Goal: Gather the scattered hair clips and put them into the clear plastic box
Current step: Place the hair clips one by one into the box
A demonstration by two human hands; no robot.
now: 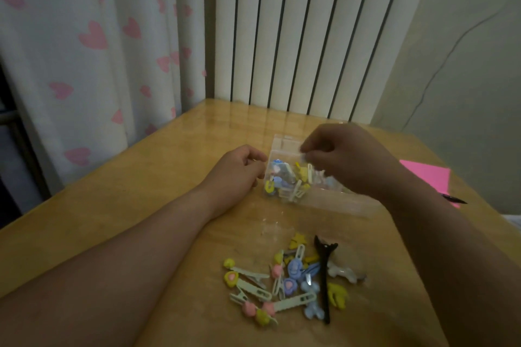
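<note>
1. clear plastic box [282,141] sits mid-desk [135,205], part-filled; left grip [239,169] is curled on its left wall, steadying it.
2. right grip [346,158] bunched over the opening; blurred, cannot tell if it pinches a clip.
3. step: a drop-in, probably.
4. next: reach back to the scattered hair clips [290,282] nearer the person and pinch a few.

The right hand [346,160] covered the right part of the box [283,142], and blur at its fingertips [308,149] hid whether they pinched anything. The right forearm hid most of the pen [455,200] and one corner of the pink paper [423,175].
</note>
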